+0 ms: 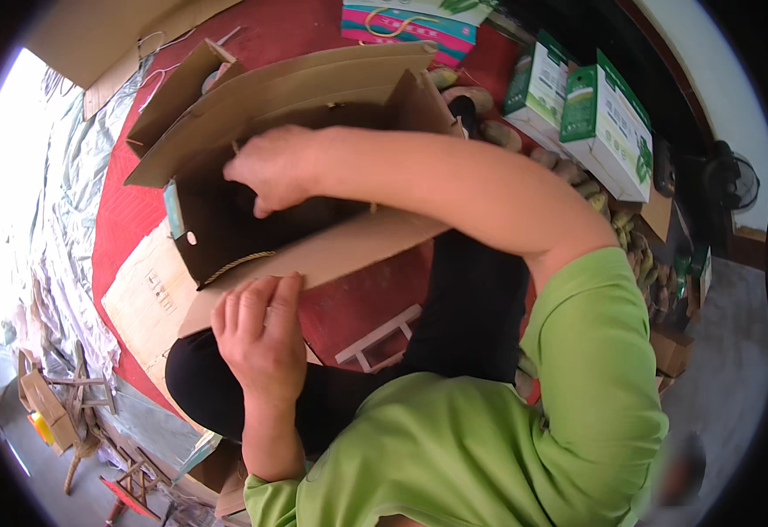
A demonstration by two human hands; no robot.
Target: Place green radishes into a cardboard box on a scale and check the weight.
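cardboard box (pixel 314 158) between both hands' fingers (pixel 257 303)

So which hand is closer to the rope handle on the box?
Left. The left hand grips the flap just below the rope handle; the right hand reaches into the box, farther up.

There are two hands, the left hand (pixel 259 338) and the right hand (pixel 274 167). One open cardboard box (pixel 314 97) is here. Two green and white boxes (pixel 608 123) stand near.

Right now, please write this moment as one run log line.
left hand: presses cardboard box near flap | right hand: reaches inside box | beside: green-white cartons
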